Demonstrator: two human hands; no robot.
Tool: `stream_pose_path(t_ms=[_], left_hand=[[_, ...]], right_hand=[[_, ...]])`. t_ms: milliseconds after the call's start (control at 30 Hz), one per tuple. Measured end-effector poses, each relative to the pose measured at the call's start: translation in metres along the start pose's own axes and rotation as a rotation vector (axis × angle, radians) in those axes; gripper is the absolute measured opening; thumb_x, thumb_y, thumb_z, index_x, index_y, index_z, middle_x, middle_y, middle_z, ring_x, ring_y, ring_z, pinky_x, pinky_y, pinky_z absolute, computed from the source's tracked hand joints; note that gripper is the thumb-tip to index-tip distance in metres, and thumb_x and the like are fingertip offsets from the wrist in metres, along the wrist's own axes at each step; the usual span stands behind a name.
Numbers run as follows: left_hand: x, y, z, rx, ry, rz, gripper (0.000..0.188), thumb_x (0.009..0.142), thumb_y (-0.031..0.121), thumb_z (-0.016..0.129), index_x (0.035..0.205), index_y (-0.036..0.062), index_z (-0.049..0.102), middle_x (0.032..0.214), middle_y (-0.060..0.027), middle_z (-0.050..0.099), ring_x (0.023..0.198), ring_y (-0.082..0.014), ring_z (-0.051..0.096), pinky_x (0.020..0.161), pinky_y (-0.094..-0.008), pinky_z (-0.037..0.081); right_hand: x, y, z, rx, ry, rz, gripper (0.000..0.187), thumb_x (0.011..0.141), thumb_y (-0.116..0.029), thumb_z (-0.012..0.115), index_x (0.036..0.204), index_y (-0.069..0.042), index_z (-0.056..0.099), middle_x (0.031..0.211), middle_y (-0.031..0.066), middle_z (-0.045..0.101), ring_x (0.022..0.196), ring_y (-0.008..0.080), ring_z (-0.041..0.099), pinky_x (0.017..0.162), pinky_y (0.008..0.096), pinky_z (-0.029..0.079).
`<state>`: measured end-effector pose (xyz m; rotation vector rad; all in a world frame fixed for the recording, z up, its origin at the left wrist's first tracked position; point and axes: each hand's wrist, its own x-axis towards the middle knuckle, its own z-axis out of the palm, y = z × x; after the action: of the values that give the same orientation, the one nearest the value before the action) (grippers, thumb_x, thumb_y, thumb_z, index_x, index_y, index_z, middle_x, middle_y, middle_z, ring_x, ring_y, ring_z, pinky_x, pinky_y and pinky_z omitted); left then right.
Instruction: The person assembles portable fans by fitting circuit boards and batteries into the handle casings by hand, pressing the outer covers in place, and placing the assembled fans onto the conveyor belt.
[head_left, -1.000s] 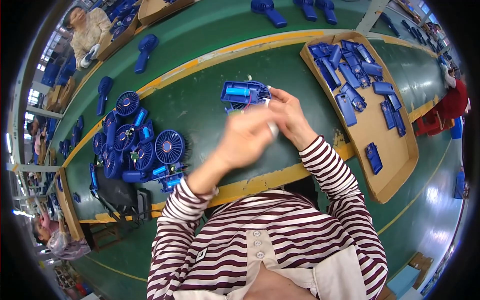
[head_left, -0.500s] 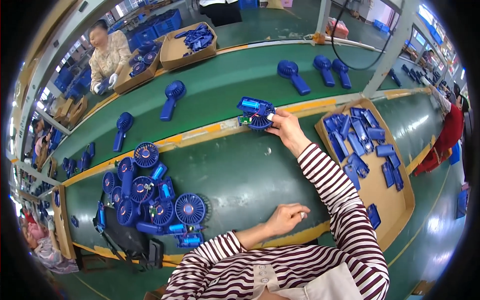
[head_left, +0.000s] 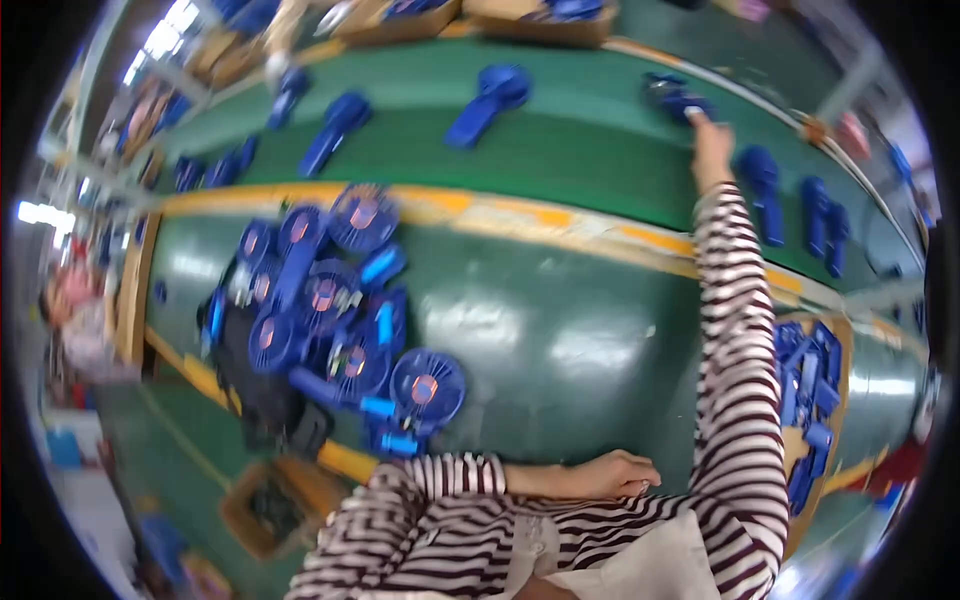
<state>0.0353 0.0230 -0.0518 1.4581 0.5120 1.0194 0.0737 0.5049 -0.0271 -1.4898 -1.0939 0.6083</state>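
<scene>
At the far right of the belt my right hand (head_left: 712, 145) is stretched out, its fingers closed on a blue handheld fan (head_left: 680, 98). The fan is blurred, so I cannot tell whether it touches the belt. My left hand (head_left: 612, 474) lies close to my body with its fingers curled in; whatever they hold, if anything, is hidden. A pile of opened blue fans (head_left: 325, 290), with bright blue cylindrical cells showing, covers the left of the near work surface (head_left: 560, 340). Nearer my right forearm stands a cardboard tray (head_left: 843, 370) of blue casing parts (head_left: 808, 375).
Several closed blue fans lie along the green belt (head_left: 580, 170), one (head_left: 490, 105) left of my right hand and others (head_left: 765, 190) to its right. Cardboard boxes (head_left: 540, 28) stand beyond it. A black bag (head_left: 265, 380) sits by the pile. A co-worker's gloved hand (head_left: 278, 68) touches another fan.
My right hand has carried the fan from the near surface's far edge out over the green belt. My left hand has drawn closer to my body. The view has shifted.
</scene>
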Motion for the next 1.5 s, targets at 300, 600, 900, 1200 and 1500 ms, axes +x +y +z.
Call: stream_pose_path(t_ms=[300,600,900,1200,1500], left_hand=[[-0.002,0.001,0.002,0.11,0.06,0.098,0.015,0.07,-0.003,0.053,0.084,-0.0034,0.06,0.081,-0.015,0.06,0.071,-0.0307,0.059,0.063,-0.0369,0.047],[0.001,-0.004,0.012,0.251,0.051,0.083,0.009,0.063,0.0,0.052,0.068,-0.0052,0.058,0.068,-0.0221,0.057,0.065,-0.0356,0.057,0.061,-0.0406,0.045],[0.004,-0.044,0.017,0.356,0.055,0.16,0.043,0.072,0.008,0.051,0.115,0.0028,0.052,0.121,-0.0166,0.05,0.113,-0.0311,0.045,0.096,-0.0388,0.034],[-0.03,-0.098,-0.069,0.494,0.128,0.17,0.058,0.077,0.039,0.054,0.126,0.0096,0.044,0.133,-0.0092,0.039,0.122,-0.0295,0.034,0.103,-0.0396,0.025],[-0.046,-0.049,-0.095,0.534,0.224,0.131,0.052,0.078,0.033,0.052,0.123,0.0088,0.046,0.128,-0.0101,0.045,0.116,-0.0284,0.04,0.098,-0.0385,0.031]], right_hand=[[-0.248,-0.047,-0.022,-0.211,-0.625,-0.615,0.045,0.076,-0.019,0.061,0.116,-0.002,0.051,0.118,0.0199,0.052,0.109,0.0319,0.051,0.093,0.0367,0.04],[-0.387,-0.136,-0.054,-0.103,-1.142,-0.733,0.043,0.075,-0.017,0.061,0.114,-0.001,0.052,0.098,0.0143,0.059,0.095,0.0292,0.055,0.082,0.0374,0.043],[-0.44,-0.171,-0.026,-0.059,-1.145,-1.017,0.033,0.073,-0.013,0.06,0.102,0.0,0.055,0.095,0.014,0.059,0.091,0.0303,0.053,0.08,0.0386,0.044],[-0.539,-0.211,0.007,-0.03,-1.271,-1.538,0.07,0.061,-0.011,0.069,0.122,0.0,0.039,0.127,0.0234,0.036,0.12,0.0402,0.033,0.097,0.0506,0.03],[-0.569,-0.204,0.024,-0.333,-1.093,-1.406,0.074,0.062,-0.026,0.073,0.123,0.001,0.04,0.115,0.0258,0.044,0.109,0.0385,0.042,0.092,0.0462,0.034]])
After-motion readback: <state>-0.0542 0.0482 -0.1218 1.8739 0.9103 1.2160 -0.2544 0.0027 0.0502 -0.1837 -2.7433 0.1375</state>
